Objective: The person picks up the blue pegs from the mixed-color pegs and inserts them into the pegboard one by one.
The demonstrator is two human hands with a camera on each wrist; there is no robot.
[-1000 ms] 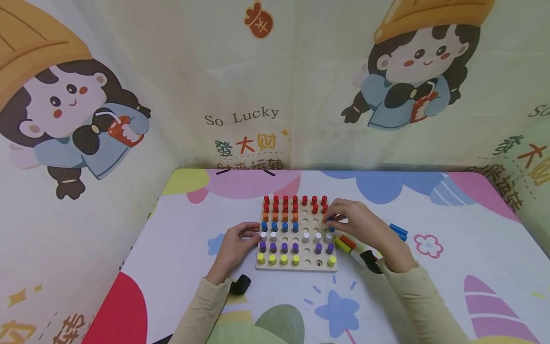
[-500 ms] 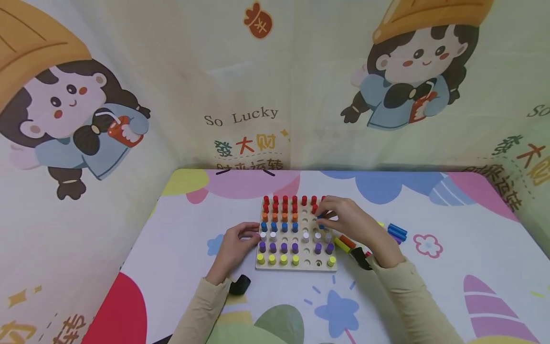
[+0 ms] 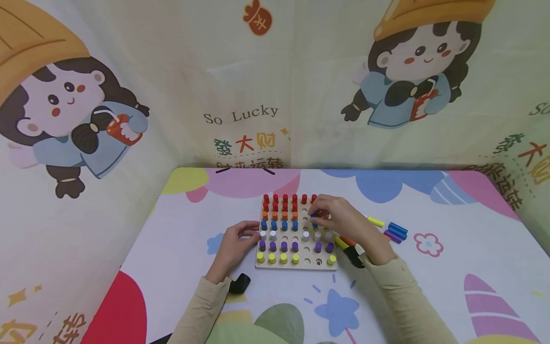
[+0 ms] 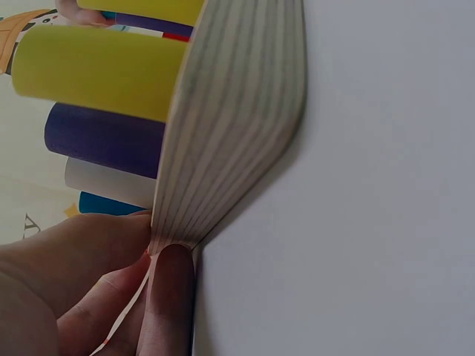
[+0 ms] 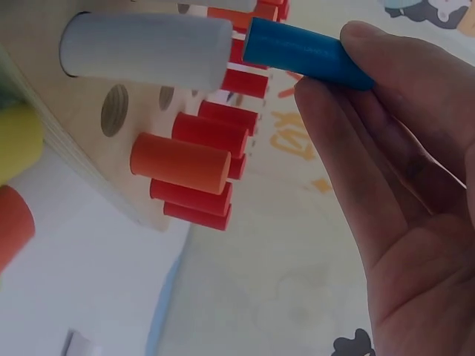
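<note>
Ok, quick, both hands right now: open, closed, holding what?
Left hand: closed, pinching the edge of the pegboard.
Right hand: closed, pinching a blue peg.

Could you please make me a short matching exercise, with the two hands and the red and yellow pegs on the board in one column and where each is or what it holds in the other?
Column one
1. Left hand
2. Right hand
3. Red pegs on the board
4. Yellow pegs on the board

Column two
A. In the row nearest the person
B. Pinching a blue peg
C. Gripping the edge of the pegboard
D. In the two rows farthest from the person

Right pairs: 1-C, 2-B, 3-D, 4-A
</note>
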